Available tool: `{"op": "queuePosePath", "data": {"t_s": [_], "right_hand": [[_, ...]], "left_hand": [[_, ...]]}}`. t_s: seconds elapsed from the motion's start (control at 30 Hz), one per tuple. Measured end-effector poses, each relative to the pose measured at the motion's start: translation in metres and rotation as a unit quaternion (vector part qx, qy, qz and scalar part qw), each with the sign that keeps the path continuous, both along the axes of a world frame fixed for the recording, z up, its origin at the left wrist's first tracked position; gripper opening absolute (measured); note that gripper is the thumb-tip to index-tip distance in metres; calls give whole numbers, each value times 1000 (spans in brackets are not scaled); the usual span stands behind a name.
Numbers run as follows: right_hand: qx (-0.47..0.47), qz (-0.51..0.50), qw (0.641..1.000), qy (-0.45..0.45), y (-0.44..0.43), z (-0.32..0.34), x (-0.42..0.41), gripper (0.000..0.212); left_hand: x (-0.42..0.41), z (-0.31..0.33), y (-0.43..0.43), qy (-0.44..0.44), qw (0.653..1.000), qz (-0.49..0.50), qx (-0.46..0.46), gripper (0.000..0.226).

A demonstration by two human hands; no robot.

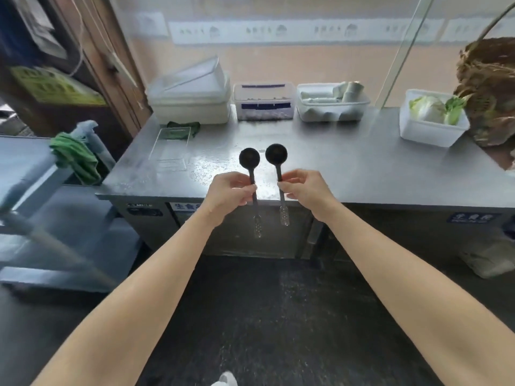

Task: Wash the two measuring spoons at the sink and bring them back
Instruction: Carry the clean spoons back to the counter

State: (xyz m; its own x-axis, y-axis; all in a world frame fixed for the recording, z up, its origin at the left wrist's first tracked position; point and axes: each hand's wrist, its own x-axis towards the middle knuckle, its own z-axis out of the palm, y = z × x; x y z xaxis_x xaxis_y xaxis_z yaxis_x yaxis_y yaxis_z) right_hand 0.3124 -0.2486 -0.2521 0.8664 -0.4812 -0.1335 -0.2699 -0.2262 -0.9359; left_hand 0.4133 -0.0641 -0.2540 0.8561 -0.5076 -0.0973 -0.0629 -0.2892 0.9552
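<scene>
Above the front edge of the wet steel counter (334,168), the left hand (231,190) pinches one black round-bowled measuring spoon (250,160) and the right hand (303,188) pinches its twin (276,154); both stand upright, bowls up, clear handle ends down.

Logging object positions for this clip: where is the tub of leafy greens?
Head view: the tub of leafy greens sits on the steel counter's far right, beside the brown basket.

Soft daylight lights the scene brightly, leaving a white glare patch on the brushed steel worktop (362,168) near its front edge. Against it the black round-bowled left spoon (249,158) and right spoon (276,154) read as flat silhouettes. Motion blur smears the grey metal shelving (41,168) at left; wide-angle distortion bows the edges.
</scene>
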Motion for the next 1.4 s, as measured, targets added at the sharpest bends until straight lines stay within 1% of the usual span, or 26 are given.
{"op": "queuePosePath", "data": {"t_s": [0.13,0.33,0.47,0.57,0.8,0.9,1.03,1.17,1.3,1.4], "right_hand": [[8,40,999,6,19,-6,60,11],[22,58,998,6,53,-16,153,11],[25,69,997,6,82,-15,221,9],[28,70,997,7,99,-11,267,13],[32,69,997,-5,127,-5,371,11],[32,62,998,-3,130,-11,411,12],[27,50,998,8,132,-24,463,21],[48,36,998,19,127,-41,516,22],[57,39,996,48,119,-66,576,9],[55,35,995,79,116,-89,621,9]], "left_hand": [[47,-10,26,7,999,47,2,17],[131,-20,69,17,996,85,9,18],[200,-12,101,19,994,104,0,21],[242,-2,119,17,994,106,-4,23],[336,8,153,11,991,133,-11,19],[373,3,158,14,989,144,1,20],[421,-7,153,23,986,165,8,21],[469,-22,136,35,983,177,18,22],[528,-49,111,53,978,193,50,21],[569,-77,93,72,974,201,79,11]]}}
